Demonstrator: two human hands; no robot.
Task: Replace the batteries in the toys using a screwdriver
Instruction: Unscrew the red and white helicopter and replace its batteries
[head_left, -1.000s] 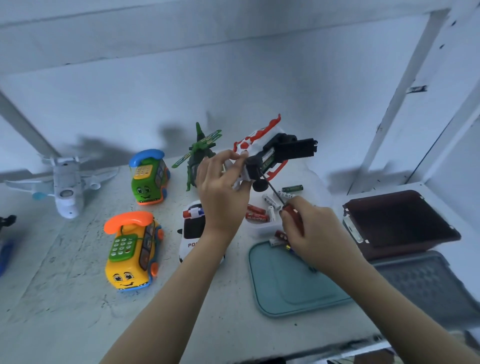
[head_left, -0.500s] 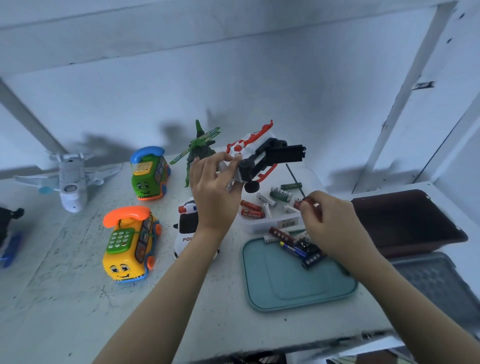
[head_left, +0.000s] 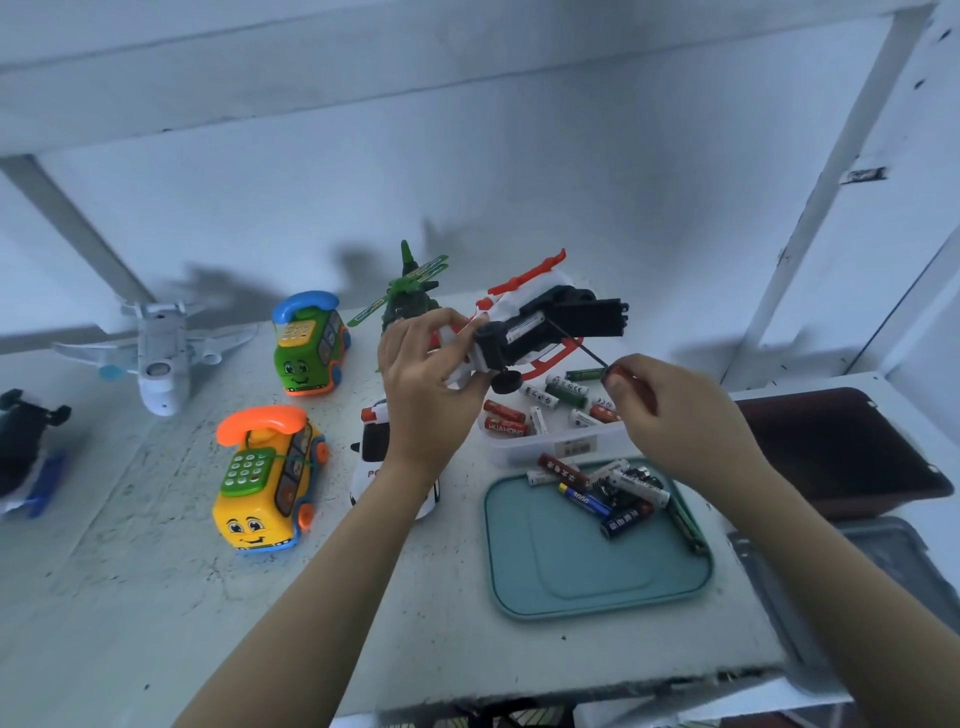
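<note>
My left hand (head_left: 423, 374) grips a white, red and black toy helicopter (head_left: 540, 325), held up above the table with its black underside and open battery bay turned toward me. My right hand (head_left: 670, 415) holds a red-handled screwdriver (head_left: 589, 351), its thin dark shaft pointing up-left to the toy's underside. Below the toy, a clear tray (head_left: 550, 449) holds several batteries (head_left: 550, 402). More batteries (head_left: 608, 491) lie at the back of a teal tray (head_left: 582, 566).
On the table stand a yellow phone car (head_left: 265, 483), a green phone car (head_left: 309, 345), a white police car (head_left: 374, 452), a green helicopter (head_left: 408, 296) and a white plane (head_left: 158, 348). A dark toy (head_left: 23, 447) sits at the left edge. A brown bin (head_left: 841, 447) stands right.
My right hand swung out to the right and then brought the screwdriver tip back up to the toy's underside. My left hand kept holding the helicopter up.
</note>
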